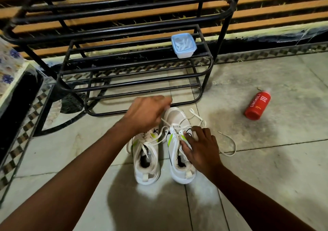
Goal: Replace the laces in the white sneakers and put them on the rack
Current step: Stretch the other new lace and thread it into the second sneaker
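Two white sneakers with green marks stand side by side on the floor tiles, toes toward the rack: the left sneaker (147,159) and the right sneaker (177,142). My left hand (143,113) hovers blurred over their toes and pinches a white lace (166,122) of the right sneaker, pulling it up. My right hand (200,147) rests on the right sneaker's side with fingers spread. A loose lace end (230,144) trails on the floor to the right. The black metal shoe rack (205,81) stands just beyond.
A clear plastic box with a blue lid (183,45), holding white laces, sits on the rack's upper shelf. A red body wash bottle (257,105) lies on the floor at right. A patterned ledge (10,74) borders the left side.
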